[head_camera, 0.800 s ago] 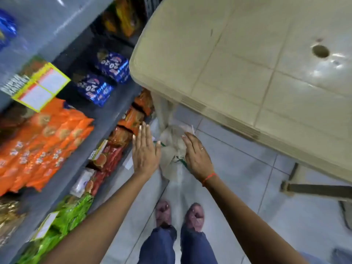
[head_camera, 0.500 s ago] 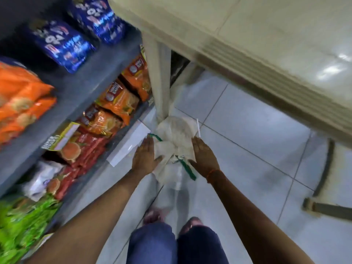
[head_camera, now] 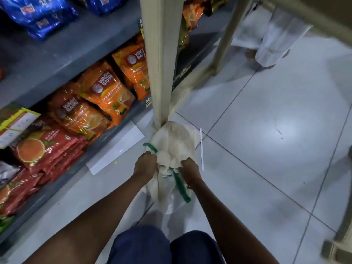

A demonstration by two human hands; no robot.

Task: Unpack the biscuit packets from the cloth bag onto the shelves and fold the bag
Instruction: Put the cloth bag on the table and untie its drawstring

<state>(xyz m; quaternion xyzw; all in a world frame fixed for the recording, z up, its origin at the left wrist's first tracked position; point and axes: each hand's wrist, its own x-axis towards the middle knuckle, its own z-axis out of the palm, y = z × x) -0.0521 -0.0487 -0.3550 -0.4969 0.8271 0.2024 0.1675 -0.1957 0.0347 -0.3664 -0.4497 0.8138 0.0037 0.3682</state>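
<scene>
Beside the shelves [head_camera: 62,60], I am crouching with the cloth bag [head_camera: 174,141] on the floor against a bench leg [head_camera: 162,73], both hands [head_camera: 145,165] clenched on its mouth; yanking could snag it there, spilling packets.

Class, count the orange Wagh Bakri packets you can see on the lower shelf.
3: one beside the table leg, one in the middle, one further left. More may be hidden behind.

Cream cloth bag [head_camera: 174,139] is showing green handles [head_camera: 180,184]. Left, orange packets [head_camera: 106,92] are gleaming beside red ones [head_camera: 43,149]; blue packets [head_camera: 38,14] are glinting far left on grey shelves [head_camera: 62,52]. Pale grey floor tiles [head_camera: 266,149] are shining white.
</scene>
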